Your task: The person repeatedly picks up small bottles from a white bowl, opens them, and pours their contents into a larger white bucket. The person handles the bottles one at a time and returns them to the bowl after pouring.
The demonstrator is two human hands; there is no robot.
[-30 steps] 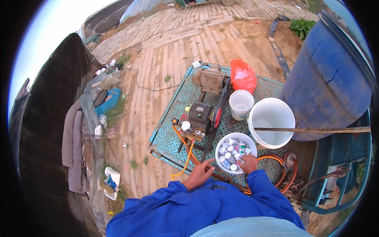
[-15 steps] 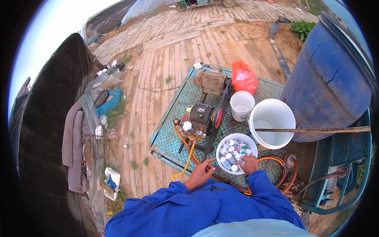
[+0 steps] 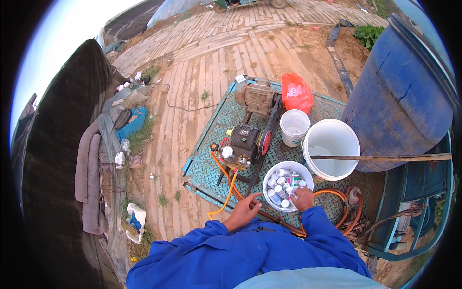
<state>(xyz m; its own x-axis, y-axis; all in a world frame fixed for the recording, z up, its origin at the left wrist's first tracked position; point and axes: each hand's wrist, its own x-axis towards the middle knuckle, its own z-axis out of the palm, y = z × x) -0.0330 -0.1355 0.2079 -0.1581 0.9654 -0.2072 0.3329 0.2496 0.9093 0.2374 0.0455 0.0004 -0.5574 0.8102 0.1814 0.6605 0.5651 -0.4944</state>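
A round white tub [image 3: 310, 179] holds several small white-capped bottles [image 3: 281, 189], some with coloured labels. My right hand [image 3: 303, 198] reaches over the tub's near right rim, its fingers curled down among the bottles. What lies under those fingertips is hidden. Left of the tub, my left hand [image 3: 244, 213] hovers with fingers apart and nothing in it, near an orange hose [image 3: 237, 193].
A pump [image 3: 245, 139] and motor [image 3: 258, 98] sit on the teal metal platform [image 3: 202, 159]. Beyond the tub stand a small white bucket [image 3: 294, 126], a large white bucket [image 3: 332, 144] with a wooden stick [image 3: 385, 158] across it, a red bag [image 3: 297, 94] and a blue barrel [image 3: 397, 101].
My right hand's fingers have shifted slightly among the bottles at the tub's rim. My left hand stays nearly still. The whole view has moved a touch.
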